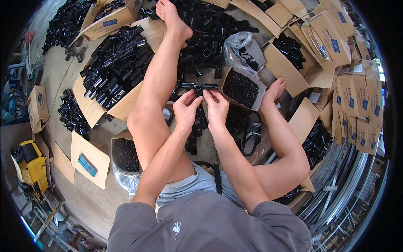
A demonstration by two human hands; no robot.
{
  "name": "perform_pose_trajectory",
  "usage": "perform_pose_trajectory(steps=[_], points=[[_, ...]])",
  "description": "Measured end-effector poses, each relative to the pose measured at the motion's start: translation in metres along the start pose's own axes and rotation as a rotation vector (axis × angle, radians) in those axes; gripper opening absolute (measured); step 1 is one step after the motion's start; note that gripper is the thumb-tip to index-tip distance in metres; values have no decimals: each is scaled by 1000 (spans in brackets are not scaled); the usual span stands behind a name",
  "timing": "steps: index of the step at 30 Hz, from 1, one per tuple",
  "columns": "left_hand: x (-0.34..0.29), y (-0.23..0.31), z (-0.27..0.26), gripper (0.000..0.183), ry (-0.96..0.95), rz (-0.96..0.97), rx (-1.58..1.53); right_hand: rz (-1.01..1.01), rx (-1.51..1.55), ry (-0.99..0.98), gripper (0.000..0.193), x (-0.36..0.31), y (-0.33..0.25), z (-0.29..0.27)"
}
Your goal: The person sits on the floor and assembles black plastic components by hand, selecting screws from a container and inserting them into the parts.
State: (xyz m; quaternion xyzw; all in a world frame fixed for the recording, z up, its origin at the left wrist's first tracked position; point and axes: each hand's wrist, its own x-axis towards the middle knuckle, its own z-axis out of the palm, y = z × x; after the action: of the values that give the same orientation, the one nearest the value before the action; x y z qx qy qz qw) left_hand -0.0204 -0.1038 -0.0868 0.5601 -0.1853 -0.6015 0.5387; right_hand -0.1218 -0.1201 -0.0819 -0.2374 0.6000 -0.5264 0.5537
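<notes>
My left hand (pixel 185 111) and my right hand (pixel 216 110) meet in front of me, fingers pinched at the middle of a black tubular fitting (pixel 210 86). Its two arms stick out to either side, past my fingertips. Whether a smaller part sits between the fingers is hidden. Just right of the hands is an open container of small black pieces (pixel 240 89). Beyond them lies a heap of black tubular fittings (pixel 205 46). More loose black fittings (pixel 195 132) are on the floor between my legs.
An open carton of black fittings (pixel 117 67) stands left of my leg. A phone (pixel 87 165) rests on a cardboard flap. Stacked cartons (pixel 357 105) and metal profiles (pixel 340 185) line the right. A yellow machine (pixel 31 166) is at far left, a black sandal (pixel 252 133) near my right foot.
</notes>
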Motion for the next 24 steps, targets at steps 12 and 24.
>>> perform_pose_trajectory(steps=[12,24], points=[[1,-1,2,52,25,31,34,-31,-223,-11,20,2,-7,-4],[1,-3,0,52,24,21,26,-157,-398,65,30,-9,-10,0]])
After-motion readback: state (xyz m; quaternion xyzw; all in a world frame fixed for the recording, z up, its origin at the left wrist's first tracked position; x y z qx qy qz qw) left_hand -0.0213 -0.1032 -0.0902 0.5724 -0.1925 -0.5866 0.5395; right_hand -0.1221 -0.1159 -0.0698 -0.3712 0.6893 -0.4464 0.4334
